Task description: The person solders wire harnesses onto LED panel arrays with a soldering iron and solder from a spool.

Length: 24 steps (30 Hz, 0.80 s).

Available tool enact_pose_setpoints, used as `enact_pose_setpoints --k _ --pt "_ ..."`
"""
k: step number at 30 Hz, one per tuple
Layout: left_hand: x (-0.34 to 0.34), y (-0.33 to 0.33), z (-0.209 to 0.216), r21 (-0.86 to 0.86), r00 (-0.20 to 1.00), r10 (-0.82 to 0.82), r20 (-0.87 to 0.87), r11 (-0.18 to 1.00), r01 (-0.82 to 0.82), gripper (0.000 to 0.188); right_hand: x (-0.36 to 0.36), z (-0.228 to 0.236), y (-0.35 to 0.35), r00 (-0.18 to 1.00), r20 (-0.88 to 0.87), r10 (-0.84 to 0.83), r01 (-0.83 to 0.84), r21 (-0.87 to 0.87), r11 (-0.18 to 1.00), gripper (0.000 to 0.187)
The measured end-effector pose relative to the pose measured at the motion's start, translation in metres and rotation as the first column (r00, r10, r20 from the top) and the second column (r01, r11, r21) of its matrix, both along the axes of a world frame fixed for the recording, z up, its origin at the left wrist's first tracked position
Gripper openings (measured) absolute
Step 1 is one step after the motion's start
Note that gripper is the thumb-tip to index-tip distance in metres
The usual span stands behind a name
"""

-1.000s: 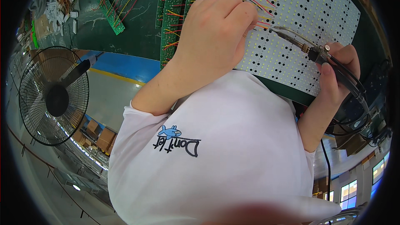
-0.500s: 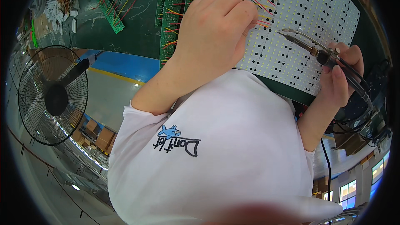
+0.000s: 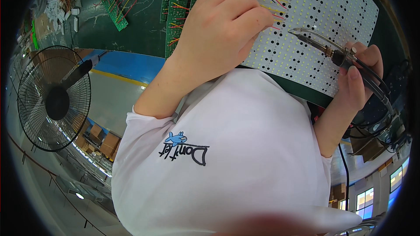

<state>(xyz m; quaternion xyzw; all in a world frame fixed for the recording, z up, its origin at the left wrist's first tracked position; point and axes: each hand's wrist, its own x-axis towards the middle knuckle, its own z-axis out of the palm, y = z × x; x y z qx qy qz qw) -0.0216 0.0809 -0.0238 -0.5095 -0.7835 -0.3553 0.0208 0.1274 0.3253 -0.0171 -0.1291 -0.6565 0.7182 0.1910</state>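
My left hand (image 3: 225,28) is closed above the left edge of a white LED panel (image 3: 319,26), fingers curled into a pinch. A short end of red wire (image 3: 276,28) sticks out by its fingertips; the pinch itself is hidden behind the knuckles. In my right hand (image 3: 359,78) is a soldering iron (image 3: 317,46) with a thin curved metal tube along it. Its tip points left over the panel, a short way from the wire end; whether it touches the panel I cannot tell. Green circuit boards (image 3: 177,15) with red and yellow wires lie beside my left hand.
Another wired green circuit board (image 3: 111,6) lies on the dark green table (image 3: 140,39). Bundled wires with white connectors (image 3: 65,8) are at the far left. A black fan (image 3: 57,100) stands left of the table. Black cables (image 3: 380,129) hang at the right.
My left hand has shifted slightly left, and more of the wire ends shows beside its fingertips. The soldering iron has barely moved and stays in my right hand.
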Motion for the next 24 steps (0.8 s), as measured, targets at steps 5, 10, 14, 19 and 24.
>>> enact_pose_setpoints --k 5,10,14,19,24 --pt "-0.0013 0.002 -0.0001 -0.003 1.0 0.0 0.003 1.0 0.0 0.019 -0.0019 -0.0005 0.0002 1.0 0.006 0.008 -0.009 0.011 1.0 0.042" --pt "-0.0011 0.0018 -0.0004 -0.017 1.0 -0.001 0.005 1.0 0.001 0.018 0.0001 0.0032 -0.003 0.998 0.061 -0.012 0.009 0.052 0.999 0.043" --pt "-0.0015 0.0027 -0.0015 -0.009 1.0 0.01 0.002 1.0 -0.01 0.017 -0.0007 0.0032 -0.0044 0.998 0.054 0.038 -0.041 0.061 0.997 0.041" --pt "-0.0016 0.0027 -0.0004 -0.024 1.0 0.003 0.004 1.0 -0.002 0.018 -0.0034 0.0031 -0.0046 0.998 0.017 0.068 -0.069 0.078 0.995 0.035" --pt "-0.0019 0.0033 0.0007 -0.025 1.0 0.009 0.02 1.0 -0.009 0.018 -0.0056 0.0029 -0.0056 0.998 0.014 0.064 -0.065 0.094 0.993 0.034"
